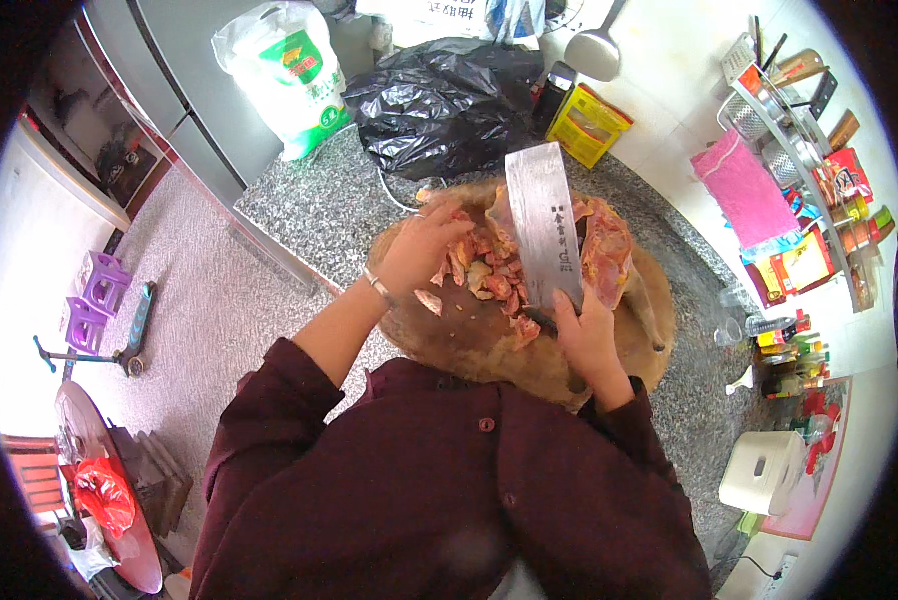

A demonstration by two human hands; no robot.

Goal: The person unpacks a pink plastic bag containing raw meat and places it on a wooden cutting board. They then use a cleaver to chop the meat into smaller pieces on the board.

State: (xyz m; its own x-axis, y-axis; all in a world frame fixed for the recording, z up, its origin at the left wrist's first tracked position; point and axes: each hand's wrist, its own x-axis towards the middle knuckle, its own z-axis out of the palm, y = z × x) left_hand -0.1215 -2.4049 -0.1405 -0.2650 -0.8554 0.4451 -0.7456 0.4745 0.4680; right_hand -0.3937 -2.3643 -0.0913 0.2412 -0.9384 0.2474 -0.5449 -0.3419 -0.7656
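My right hand (587, 337) grips a broad steel cleaver (540, 225), its blade lying flat-side up over a round wooden chopping board (464, 349). Chopped raw meat pieces (497, 277), which look like poultry, lie heaped left of the blade. My left hand (422, 244) rests at the heap's left edge, fingers bent over some pieces; whether it holds one is hidden. A larger piece of the raw carcass (606, 255) lies right of the blade, with a leg (646, 311) pointing towards the board's right edge. One loose scrap (428, 301) sits below my left hand.
A black plastic bag (449, 97) lies behind the board on the granite counter (284, 202). Beside it are a white and green bag (291, 82) and a yellow packet (587, 126). Several bottles (794, 367) and a cream container (760, 472) stand right; a spatula (595, 52) is behind.
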